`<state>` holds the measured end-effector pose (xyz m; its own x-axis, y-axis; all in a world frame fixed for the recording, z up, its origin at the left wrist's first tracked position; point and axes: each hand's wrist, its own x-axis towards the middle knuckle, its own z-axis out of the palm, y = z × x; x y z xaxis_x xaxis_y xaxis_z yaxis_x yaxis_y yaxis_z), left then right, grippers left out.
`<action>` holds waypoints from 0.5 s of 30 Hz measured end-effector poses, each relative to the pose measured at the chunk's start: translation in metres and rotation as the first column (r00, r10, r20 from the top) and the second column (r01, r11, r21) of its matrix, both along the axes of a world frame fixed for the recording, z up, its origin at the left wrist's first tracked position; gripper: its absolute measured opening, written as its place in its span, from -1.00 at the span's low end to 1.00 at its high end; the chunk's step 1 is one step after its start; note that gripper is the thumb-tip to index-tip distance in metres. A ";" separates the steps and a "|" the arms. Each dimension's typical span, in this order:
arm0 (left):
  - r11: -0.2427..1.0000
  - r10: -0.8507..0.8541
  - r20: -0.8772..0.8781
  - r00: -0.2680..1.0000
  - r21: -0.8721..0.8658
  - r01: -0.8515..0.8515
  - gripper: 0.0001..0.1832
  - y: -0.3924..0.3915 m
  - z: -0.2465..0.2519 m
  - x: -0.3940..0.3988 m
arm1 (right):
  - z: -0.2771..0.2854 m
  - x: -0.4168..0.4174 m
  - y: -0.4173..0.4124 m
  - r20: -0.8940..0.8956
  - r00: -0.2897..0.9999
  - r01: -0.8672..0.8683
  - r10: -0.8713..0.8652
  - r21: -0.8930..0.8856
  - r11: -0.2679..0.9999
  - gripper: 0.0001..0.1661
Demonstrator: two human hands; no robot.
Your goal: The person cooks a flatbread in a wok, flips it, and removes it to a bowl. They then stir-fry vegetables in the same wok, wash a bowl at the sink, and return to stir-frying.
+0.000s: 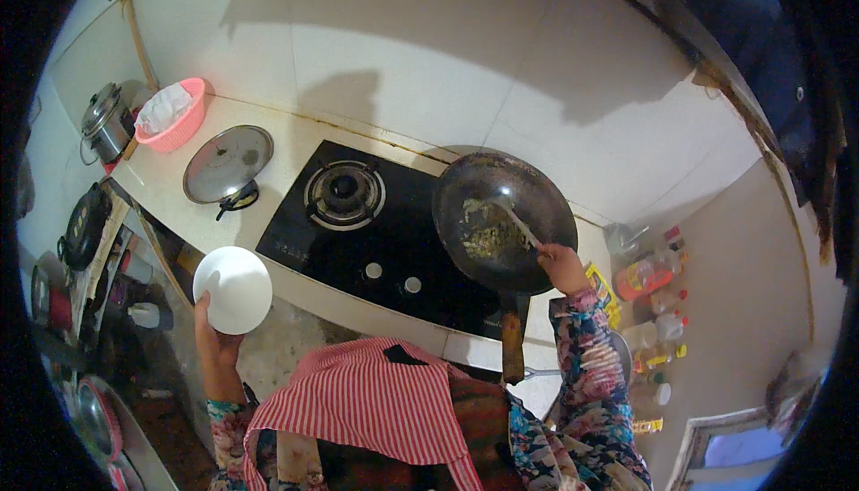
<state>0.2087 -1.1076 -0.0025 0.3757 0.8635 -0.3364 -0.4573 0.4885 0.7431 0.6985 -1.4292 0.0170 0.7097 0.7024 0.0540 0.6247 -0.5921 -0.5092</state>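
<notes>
My left hand (pixel 218 330) grips the rim of a white bowl (pixel 236 289), thumb on its edge, at the left of the stove. My right hand (pixel 564 267) is closed round the handle of a spatula (pixel 518 221), whose far end rests among chopped food (pixel 493 236) in a dark wok (pixel 537 202). The wok stands over the right side of a black gas stove (pixel 402 236), its wooden handle (pixel 513 343) pointing towards me. The left burner (pixel 344 187) has no pan on it.
Left of the stove lie a metal lid (pixel 228 162), a pink basket (pixel 176 130) holding a white bag, and a steel pot (pixel 109 125). Bottles (pixel 647 276) and a yellow packet (pixel 604 293) are at the right. A tiled wall rises behind the stove.
</notes>
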 end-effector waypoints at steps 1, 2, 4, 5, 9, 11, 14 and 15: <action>1.000 0.001 -0.034 0.999 0.027 0.000 -0.37 -0.003 0.002 -0.002 | 0.004 -0.003 -0.009 -0.011 1.000 -0.026 0.026 -0.007 1.000 -0.72; 1.000 0.016 -0.031 0.999 0.001 -0.016 -0.37 -0.001 0.001 -0.003 | 0.010 -0.007 -0.020 -0.022 0.998 -0.051 0.050 -0.015 0.999 -0.73; 0.998 0.040 -0.022 0.999 -0.052 -0.042 -0.37 0.005 -0.006 -0.005 | 0.016 -0.008 -0.050 -0.054 0.997 -0.060 0.059 -0.013 0.998 -0.73; 0.998 0.038 -0.009 0.999 -0.050 -0.039 -0.37 0.007 -0.009 -0.005 | 0.018 -0.006 -0.061 -0.077 0.996 -0.046 0.046 -0.006 0.999 -0.73; 0.997 0.050 0.008 0.999 -0.052 -0.049 -0.36 0.007 -0.011 -0.003 | 0.067 -0.025 -0.059 -0.041 0.999 0.000 -0.001 -0.030 1.000 -0.73; 0.996 0.053 0.009 0.999 -0.066 -0.052 -0.36 0.009 -0.011 0.001 | 0.047 -0.009 -0.054 0.009 1.000 0.011 -0.011 0.065 0.998 -0.73; 0.995 0.036 0.005 0.999 -0.091 -0.036 -0.36 0.014 -0.014 0.007 | 0.014 0.010 -0.032 0.007 0.999 0.050 -0.051 0.088 0.995 -0.72; 0.996 0.020 -0.011 1.000 -0.086 -0.021 -0.35 0.013 -0.011 0.009 | 0.002 0.014 -0.026 0.067 0.997 0.036 -0.040 0.061 0.997 -0.71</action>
<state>0.2175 -1.0945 -0.0135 0.3546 0.8387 -0.4134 -0.4607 0.5414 0.7033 0.7125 -1.4553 0.0187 0.7294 0.6688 0.1438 0.6364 -0.5864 -0.5011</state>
